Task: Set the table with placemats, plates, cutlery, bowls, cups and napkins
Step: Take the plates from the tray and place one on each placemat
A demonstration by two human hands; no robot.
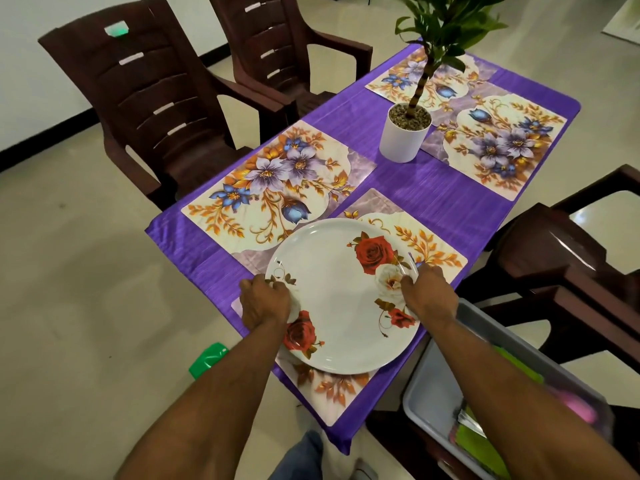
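A white plate (pixel 337 299) with red roses lies over the nearest floral placemat (pixel 332 396) at the table's near corner. My left hand (pixel 265 301) grips the plate's left rim. My right hand (pixel 427 292) grips its right rim. Three other floral placemats lie on the purple tablecloth (pixel 426 195): one on the left (pixel 277 181), one at the far right (pixel 498 143), one at the far end (pixel 426 77) partly behind the plant.
A white pot with a green plant (pixel 405 133) stands mid-table. Brown plastic chairs (pixel 145 98) stand left and right (pixel 568 258). A grey bin (pixel 436 382) with green and pink items sits at lower right. A green object (pixel 207 360) lies on the floor.
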